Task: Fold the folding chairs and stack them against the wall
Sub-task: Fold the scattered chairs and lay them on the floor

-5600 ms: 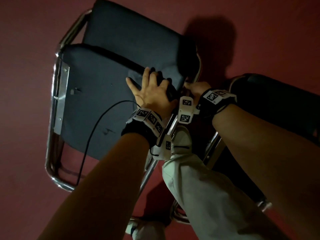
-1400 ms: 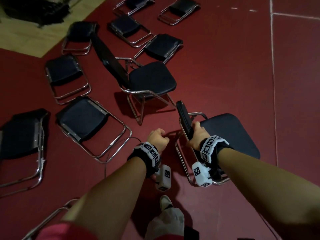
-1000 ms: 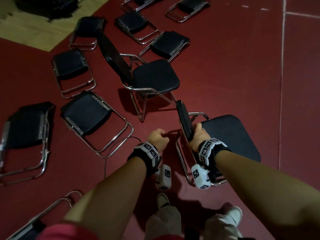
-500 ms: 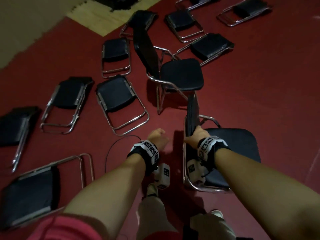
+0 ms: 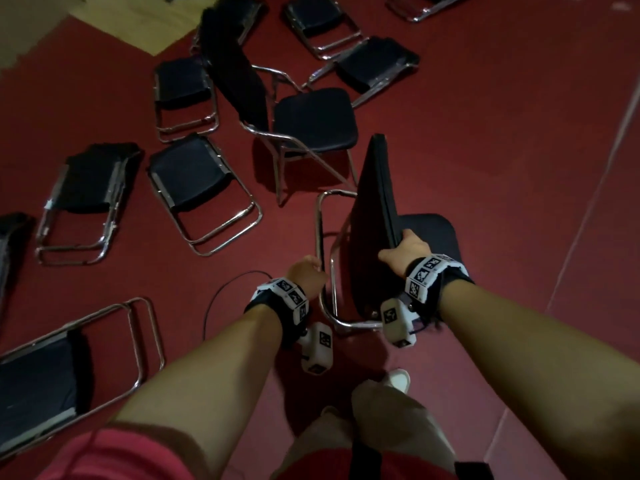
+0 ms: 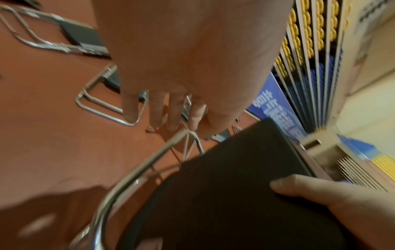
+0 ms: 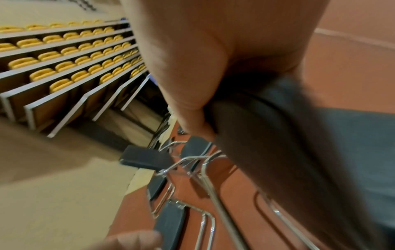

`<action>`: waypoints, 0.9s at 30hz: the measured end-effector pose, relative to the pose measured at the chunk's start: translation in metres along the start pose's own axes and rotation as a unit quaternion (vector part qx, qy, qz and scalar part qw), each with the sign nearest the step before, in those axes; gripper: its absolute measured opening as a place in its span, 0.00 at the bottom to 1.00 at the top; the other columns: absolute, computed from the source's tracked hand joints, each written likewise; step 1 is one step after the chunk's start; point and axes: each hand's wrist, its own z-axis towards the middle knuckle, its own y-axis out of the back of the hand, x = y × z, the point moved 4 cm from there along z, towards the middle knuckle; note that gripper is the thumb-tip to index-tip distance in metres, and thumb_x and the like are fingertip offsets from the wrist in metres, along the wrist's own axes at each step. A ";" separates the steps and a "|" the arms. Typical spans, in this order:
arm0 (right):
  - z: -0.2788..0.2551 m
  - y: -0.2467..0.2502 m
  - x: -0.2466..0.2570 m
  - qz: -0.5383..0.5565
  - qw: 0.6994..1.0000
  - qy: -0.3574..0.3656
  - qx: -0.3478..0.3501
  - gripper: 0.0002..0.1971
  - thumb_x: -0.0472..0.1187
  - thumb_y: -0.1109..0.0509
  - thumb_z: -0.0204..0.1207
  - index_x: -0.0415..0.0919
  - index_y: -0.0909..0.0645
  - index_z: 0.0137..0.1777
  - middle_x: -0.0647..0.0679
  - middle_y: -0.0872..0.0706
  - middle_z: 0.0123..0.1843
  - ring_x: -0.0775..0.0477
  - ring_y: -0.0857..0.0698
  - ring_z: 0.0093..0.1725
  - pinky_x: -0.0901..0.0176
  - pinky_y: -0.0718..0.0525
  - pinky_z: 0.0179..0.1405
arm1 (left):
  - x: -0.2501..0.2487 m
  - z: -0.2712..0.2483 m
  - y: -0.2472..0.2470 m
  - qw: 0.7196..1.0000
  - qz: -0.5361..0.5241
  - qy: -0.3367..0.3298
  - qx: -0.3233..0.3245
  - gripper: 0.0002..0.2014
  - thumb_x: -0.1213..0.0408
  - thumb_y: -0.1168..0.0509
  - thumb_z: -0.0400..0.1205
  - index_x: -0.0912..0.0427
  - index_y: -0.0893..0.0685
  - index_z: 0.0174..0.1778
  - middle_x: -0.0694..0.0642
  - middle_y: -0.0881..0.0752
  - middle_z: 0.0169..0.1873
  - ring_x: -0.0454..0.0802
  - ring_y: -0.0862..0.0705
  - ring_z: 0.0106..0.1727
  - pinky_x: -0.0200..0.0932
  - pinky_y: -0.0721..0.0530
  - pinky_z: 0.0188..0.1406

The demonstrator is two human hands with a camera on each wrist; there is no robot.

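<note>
Altogether eleven chairs (image 5: 317, 119), two hands (image 5: 403, 249)

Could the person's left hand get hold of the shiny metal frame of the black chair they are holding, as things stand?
Probably yes. The left hand hangs loosely curled right beside the chrome tube frame of the black padded chair, nothing between them, while the right hand grips the backrest.

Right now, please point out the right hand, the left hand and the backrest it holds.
right hand (image 5: 403, 251), head view, back of hand.
left hand (image 5: 306, 273), head view, knuckles.
backrest (image 5: 372, 216), head view, rear face.
</note>
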 end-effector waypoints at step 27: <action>0.091 0.060 -0.282 0.579 0.790 -0.191 -0.065 0.27 0.36 0.20 0.71 0.43 0.22 0.70 0.41 0.10 0.54 0.41 0.09 0.48 0.43 0.10 0.45 | -0.070 0.041 -0.258 0.996 -0.009 0.060 0.068 0.28 0.60 0.29 0.81 0.59 0.25 0.78 0.58 0.20 0.71 0.55 0.20 0.70 0.36 0.27 0.57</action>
